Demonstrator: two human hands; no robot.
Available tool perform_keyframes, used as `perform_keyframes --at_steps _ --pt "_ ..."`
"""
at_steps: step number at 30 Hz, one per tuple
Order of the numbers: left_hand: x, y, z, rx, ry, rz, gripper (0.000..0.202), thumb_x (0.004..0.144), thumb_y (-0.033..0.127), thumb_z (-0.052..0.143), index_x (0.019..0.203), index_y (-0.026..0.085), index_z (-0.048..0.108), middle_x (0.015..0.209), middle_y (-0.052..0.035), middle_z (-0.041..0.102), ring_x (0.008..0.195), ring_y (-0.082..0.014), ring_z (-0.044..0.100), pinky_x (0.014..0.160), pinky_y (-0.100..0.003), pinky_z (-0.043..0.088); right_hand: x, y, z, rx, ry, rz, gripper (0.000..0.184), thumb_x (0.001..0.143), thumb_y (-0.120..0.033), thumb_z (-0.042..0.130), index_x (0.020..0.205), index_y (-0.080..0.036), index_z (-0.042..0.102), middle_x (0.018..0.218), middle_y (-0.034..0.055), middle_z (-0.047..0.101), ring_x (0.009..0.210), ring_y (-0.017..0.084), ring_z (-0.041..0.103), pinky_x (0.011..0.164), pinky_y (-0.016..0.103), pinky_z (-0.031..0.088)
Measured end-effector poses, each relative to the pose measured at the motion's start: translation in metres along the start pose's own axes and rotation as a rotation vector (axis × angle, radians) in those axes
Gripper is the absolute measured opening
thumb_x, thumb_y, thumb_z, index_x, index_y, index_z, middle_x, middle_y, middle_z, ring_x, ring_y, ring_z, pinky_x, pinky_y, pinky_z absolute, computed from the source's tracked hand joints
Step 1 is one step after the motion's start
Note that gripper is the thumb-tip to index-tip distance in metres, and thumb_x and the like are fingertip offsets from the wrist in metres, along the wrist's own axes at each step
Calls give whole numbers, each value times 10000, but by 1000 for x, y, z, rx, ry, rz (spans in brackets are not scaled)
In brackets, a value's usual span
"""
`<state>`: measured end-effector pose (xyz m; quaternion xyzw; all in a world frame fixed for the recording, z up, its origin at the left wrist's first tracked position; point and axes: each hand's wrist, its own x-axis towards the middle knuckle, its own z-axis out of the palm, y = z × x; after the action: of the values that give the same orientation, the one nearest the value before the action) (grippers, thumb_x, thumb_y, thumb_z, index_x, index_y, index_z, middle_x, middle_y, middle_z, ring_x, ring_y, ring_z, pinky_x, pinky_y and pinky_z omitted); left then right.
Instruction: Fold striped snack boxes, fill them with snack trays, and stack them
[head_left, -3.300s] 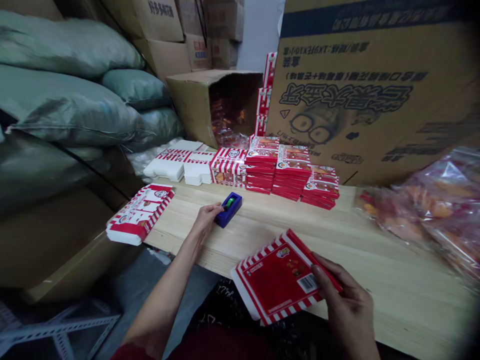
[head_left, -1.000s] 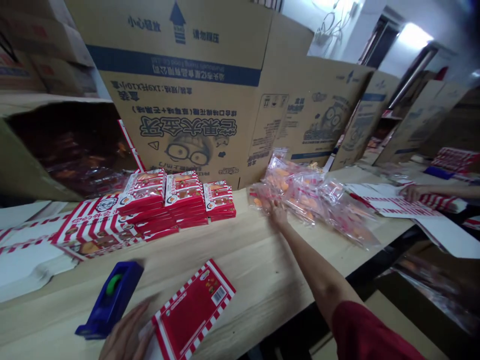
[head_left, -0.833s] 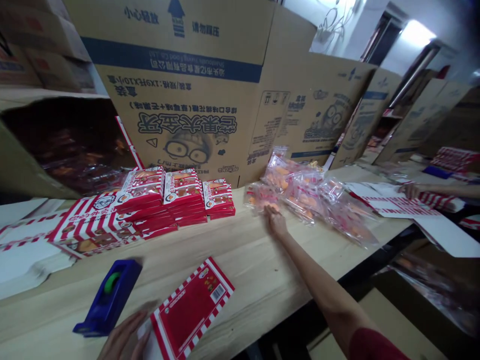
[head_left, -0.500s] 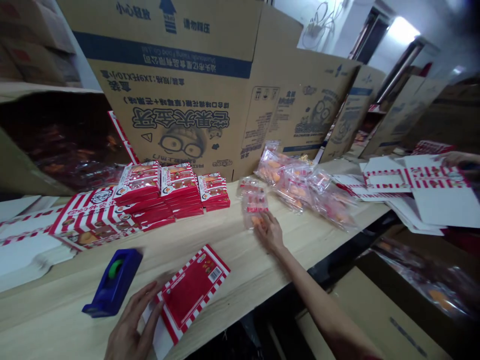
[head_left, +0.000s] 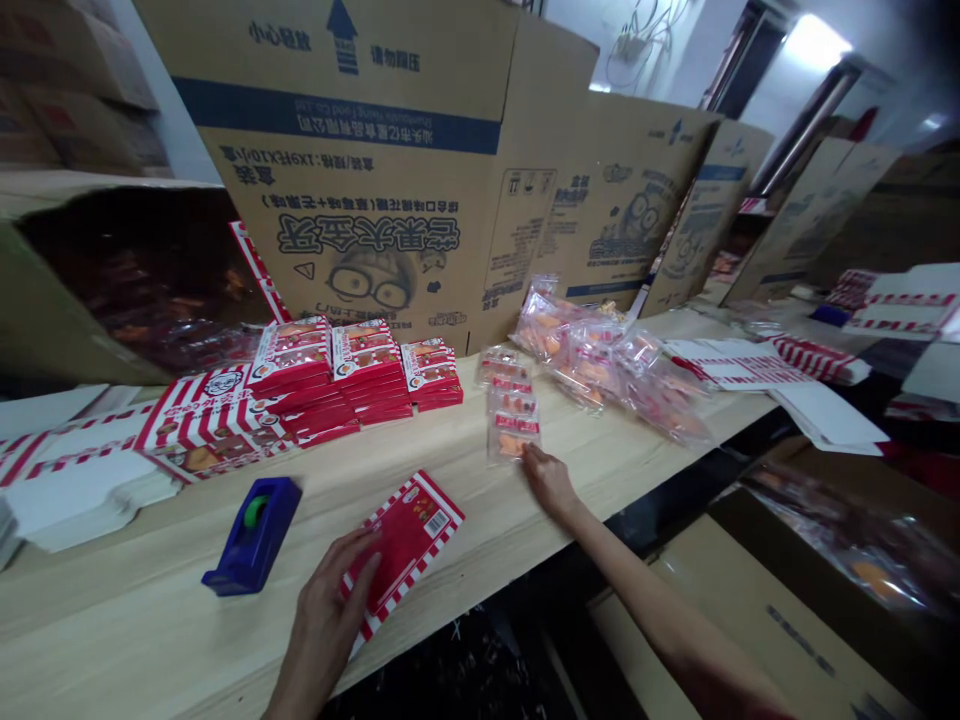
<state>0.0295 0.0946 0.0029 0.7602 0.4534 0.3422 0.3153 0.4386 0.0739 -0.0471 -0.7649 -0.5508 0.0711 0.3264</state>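
A red carton with striped edges and a barcode lies at a slant near the table's front edge. My left hand holds it by its near left end, thumb and fingers across its top. Further right, a strip of clear sachets with orange pieces inside lies on the wood. My right hand pinches the corner of its nearest sachet. Just beyond it is a pile of similar clear sachets. Left of the carton stands a blue tape dispenser with a green core.
Stacked red filled boxes and flat white carton blanks line the left back. Tall cardboard cartons wall off the rear. More blanks lie at right. An open carton with sachets sits below the table's edge.
My left hand has shifted further over the carton. My right hand has drawn back to the strip's near corner, uncovering the sachets. Another person's hand and held blanks at right have moved away.
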Motion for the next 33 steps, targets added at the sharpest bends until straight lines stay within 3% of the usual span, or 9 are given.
perform_keyframes --at_steps 6,9,11,16,18,23,27,30,33 --pt "11 30 12 -155 98 -88 472 938 481 637 1357 265 625 1459 -100 590 1351 -311 574 1157 -524 467 -24 -9 -81 433 238 73 443 1007 -562 529 1030 -151 690 941 102 766 877 248 736 795 402 623" --pt "23 47 24 -339 163 -251 766 858 484 757 1525 295 431 1616 -126 434 1399 -329 531 1152 -531 469 -48 -29 -110 627 214 124 404 973 -564 590 981 -169 676 834 62 760 673 192 726 639 335 625" --pt "30 56 29 -530 146 -344 924 790 440 841 1569 311 360 1644 -144 403 1391 -329 547 1116 -492 505 -67 -49 -112 743 109 165 370 937 -548 657 961 -180 691 782 47 758 596 177 709 608 330 625" --pt "21 63 15 -1044 -271 -518 558 862 411 792 1358 202 643 1238 -161 747 1006 -234 755 805 -313 615 -100 -102 -73 1127 -353 368 405 844 -558 768 1041 -204 751 854 71 801 748 240 770 696 388 655" --pt "11 59 7 -1094 -268 -574 472 826 369 835 1238 170 718 1044 -124 797 818 -188 757 694 -265 599 -99 -114 -53 1121 -414 388 454 832 -598 762 1037 -193 770 845 81 807 736 250 770 668 395 658" --pt "4 48 -2 -1125 86 -573 536 700 353 927 1159 149 741 963 -87 810 748 -169 743 698 -254 595 -54 -117 -13 1041 -372 337 544 764 -698 763 908 -175 797 841 103 817 752 263 775 739 415 653" --pt "-5 39 -37 -987 430 -537 643 647 400 943 1195 148 721 961 -66 803 730 -165 736 622 -224 580 -17 -121 0 929 -320 198 585 818 -732 681 1058 -210 790 1162 135 793 1132 322 722 1047 535 528" --pt "-35 32 -87 -714 647 -527 616 691 445 905 1200 151 723 940 -56 796 722 -156 733 598 -204 581 -13 -141 12 813 -433 -10 579 752 -617 820 1218 -279 754 1419 100 678 1448 345 487 1240 573 273" --pt "-77 27 -129 -509 711 -602 620 696 454 896 1207 149 721 927 -66 798 731 -165 741 569 -185 570 -23 -168 37 382 -707 -477 984 640 -569 917 1512 -332 528 1685 99 364 1607 393 93 1259 639 -5"
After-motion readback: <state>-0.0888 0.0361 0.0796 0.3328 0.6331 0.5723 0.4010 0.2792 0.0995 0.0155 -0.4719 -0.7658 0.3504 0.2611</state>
